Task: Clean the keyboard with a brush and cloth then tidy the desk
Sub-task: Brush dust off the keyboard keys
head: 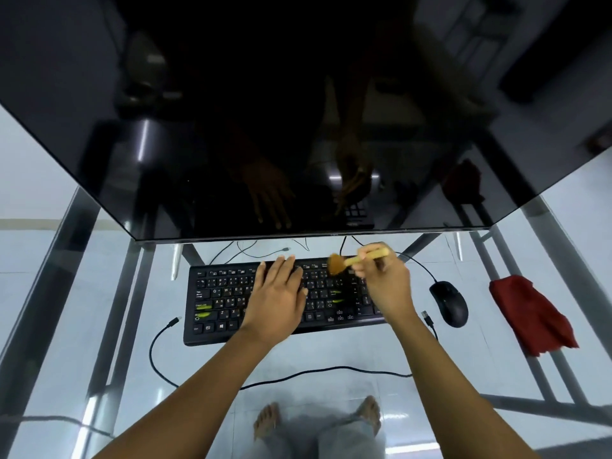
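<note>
A black keyboard (218,299) lies on the glass desk (331,352) under the monitor. My left hand (276,296) rests flat on its middle keys, fingers spread, holding nothing. My right hand (385,283) grips a wooden-handled brush (339,263) over the keyboard's upper right; the brown bristles touch the top key rows. A red cloth (530,313) lies crumpled on the desk to the far right, beyond the mouse.
A large dark monitor (298,127) overhangs the back of the desk. A black mouse (449,303) sits right of the keyboard. Loose black cables (159,356) loop in front of and behind the keyboard. Bare feet show through the glass below.
</note>
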